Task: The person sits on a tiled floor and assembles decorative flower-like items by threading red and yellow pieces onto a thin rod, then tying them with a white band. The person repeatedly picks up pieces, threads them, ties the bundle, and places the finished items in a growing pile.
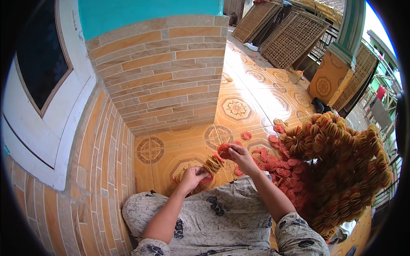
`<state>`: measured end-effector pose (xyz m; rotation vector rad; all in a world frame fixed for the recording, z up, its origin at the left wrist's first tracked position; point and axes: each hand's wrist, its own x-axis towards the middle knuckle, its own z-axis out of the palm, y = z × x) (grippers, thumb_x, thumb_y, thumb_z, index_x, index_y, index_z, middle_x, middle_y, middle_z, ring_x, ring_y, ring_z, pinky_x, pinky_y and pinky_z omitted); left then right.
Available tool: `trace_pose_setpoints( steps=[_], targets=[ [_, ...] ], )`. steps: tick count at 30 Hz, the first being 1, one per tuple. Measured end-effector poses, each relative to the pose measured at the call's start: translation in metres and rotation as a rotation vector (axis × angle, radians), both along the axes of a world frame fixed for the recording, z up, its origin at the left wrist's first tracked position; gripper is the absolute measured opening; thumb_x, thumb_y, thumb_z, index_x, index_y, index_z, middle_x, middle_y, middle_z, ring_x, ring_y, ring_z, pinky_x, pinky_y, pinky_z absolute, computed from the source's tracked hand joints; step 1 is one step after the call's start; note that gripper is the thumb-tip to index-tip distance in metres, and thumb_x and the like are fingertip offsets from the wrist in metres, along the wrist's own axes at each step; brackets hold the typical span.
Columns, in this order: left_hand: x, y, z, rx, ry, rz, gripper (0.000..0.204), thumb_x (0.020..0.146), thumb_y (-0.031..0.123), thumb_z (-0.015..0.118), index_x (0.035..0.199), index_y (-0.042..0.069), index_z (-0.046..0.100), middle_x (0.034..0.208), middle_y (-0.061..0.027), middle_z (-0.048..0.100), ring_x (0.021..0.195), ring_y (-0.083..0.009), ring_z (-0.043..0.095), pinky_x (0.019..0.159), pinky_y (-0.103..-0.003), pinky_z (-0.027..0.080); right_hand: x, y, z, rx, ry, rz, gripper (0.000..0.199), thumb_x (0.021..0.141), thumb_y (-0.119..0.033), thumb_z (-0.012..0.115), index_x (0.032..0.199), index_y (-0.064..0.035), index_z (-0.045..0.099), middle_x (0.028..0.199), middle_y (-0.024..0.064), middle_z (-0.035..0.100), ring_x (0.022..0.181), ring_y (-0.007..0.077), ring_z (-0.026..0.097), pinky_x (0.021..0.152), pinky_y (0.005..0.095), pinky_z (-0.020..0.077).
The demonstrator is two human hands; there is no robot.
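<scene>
My left hand (193, 176) grips the lower end of a stack of thin round orange crackers (212, 164), held over my lap. My right hand (240, 155) pinches a red round cracker (224, 151) at the stack's upper end. Loose red crackers (282, 168) lie scattered on the floor just right of my right hand. A big heap of bundled orange and yellow cracker stacks (341, 166) rises beyond them on the right.
I sit on a patterned orange tiled floor (239, 106) with grey printed cloth (213, 217) over my lap. A brick-tiled pillar (162, 72) stands ahead, a tiled wall with a white window frame (51, 119) on the left. Woven lattice panels (290, 38) lean at the back right.
</scene>
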<state>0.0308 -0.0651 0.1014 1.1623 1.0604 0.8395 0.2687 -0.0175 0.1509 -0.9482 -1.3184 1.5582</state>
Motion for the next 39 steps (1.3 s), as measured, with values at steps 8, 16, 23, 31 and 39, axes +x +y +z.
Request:
trace_pose_setpoints(
  steps=[8, 16, 23, 31, 39],
  targets=[
    [-0.001, 0.0, -0.007, 0.048, 0.059, -0.003, 0.014, 0.093, 0.006, 0.066, 0.101, -0.005, 0.069, 0.093, -0.0066, 0.073, 0.086, -0.0104, 0.067, 0.081, -0.026, 0.053, -0.007, -0.003, -0.009, 0.263, -0.3, -0.134, 0.031, 0.104, -0.012, 0.048, 0.129, 0.005, 0.055, 0.114, 0.0096, 0.068, 0.106, 0.0124, 0.061, 0.094, 0.0274, 0.047],
    [0.001, 0.0, -0.013, 0.196, 0.1, 0.094, 0.016, 0.093, 0.003, 0.064, 0.107, -0.005, 0.067, 0.094, -0.0027, 0.07, 0.084, -0.0079, 0.062, 0.079, -0.025, 0.051, -0.016, -0.027, 0.036, 0.626, -0.386, -0.029, 0.031, 0.101, -0.004, 0.048, 0.13, 0.0026, 0.055, 0.113, 0.0162, 0.069, 0.111, 0.0174, 0.064, 0.1, 0.0336, 0.047],
    [0.003, -0.003, -0.011, 0.235, 0.127, 0.144, 0.016, 0.092, 0.002, 0.065, 0.107, -0.004, 0.067, 0.093, -0.0021, 0.07, 0.083, -0.0081, 0.062, 0.077, -0.026, 0.051, -0.024, -0.035, 0.046, 0.654, -0.579, -0.311, 0.024, 0.092, 0.003, 0.052, 0.109, -0.003, 0.068, 0.111, 0.0171, 0.066, 0.106, 0.0331, 0.064, 0.097, 0.0438, 0.0474],
    [0.004, -0.002, -0.019, 0.195, -0.036, 0.13, 0.015, 0.091, 0.006, 0.068, 0.102, -0.004, 0.068, 0.091, -0.0052, 0.072, 0.081, -0.0084, 0.063, 0.076, -0.026, 0.051, -0.021, -0.044, 0.032, 0.833, -0.853, -0.196, 0.022, 0.082, -0.006, 0.064, 0.104, -0.004, 0.069, 0.107, 0.0132, 0.057, 0.103, 0.0308, 0.056, 0.093, 0.04, 0.0416],
    [0.01, -0.008, -0.004, 0.095, -0.047, 0.051, 0.019, 0.094, 0.005, 0.065, 0.11, -0.006, 0.066, 0.096, -0.0049, 0.071, 0.085, -0.0089, 0.064, 0.079, -0.025, 0.052, -0.001, -0.051, 0.021, 0.92, -0.838, -0.143, 0.02, 0.085, -0.015, 0.066, 0.101, -0.0025, 0.07, 0.101, 0.0114, 0.057, 0.1, 0.0262, 0.055, 0.091, 0.0389, 0.0402]
  ],
)
